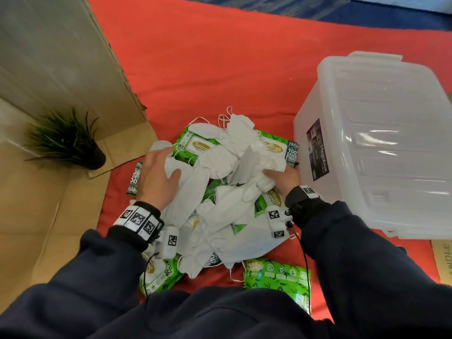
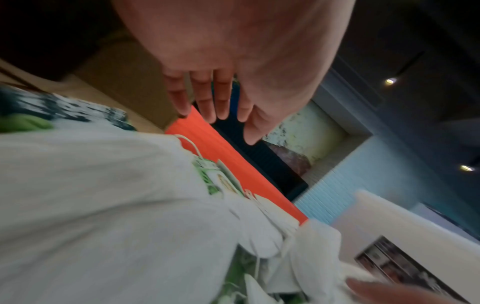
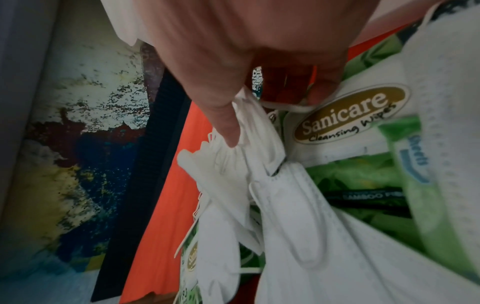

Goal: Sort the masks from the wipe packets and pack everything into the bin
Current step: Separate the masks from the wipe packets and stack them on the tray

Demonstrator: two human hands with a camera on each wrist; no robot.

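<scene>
Your left hand [image 1: 156,173] lies on the left side of the heap, its straight fingers [image 2: 205,102] close together and the thumb spread over a white fabric mask. Your right hand [image 1: 283,178] is at the heap's right edge, just beside the bin, with its fingers curled into a bunch of the white masks; from the right wrist view the thumb [image 3: 223,121] presses gathered mask fabric [image 3: 241,148] against the hand.

The white folded face masks [image 1: 220,192] with thin ear loops are piled loosely over the green leaf-printed Sanicare wipe packets [image 1: 200,145], all mixed together on the orange-red mat [image 1: 220,69]. One more green packet [image 1: 276,275] lies apart at the near edge, close to your body.

The clear plastic storage bin [image 1: 381,143] with its translucent lid on sits on the mat to the right of the heap. To the left, flattened brown cardboard [image 1: 36,216] holds a small spiky green plant in a black pot [image 1: 68,140].
</scene>
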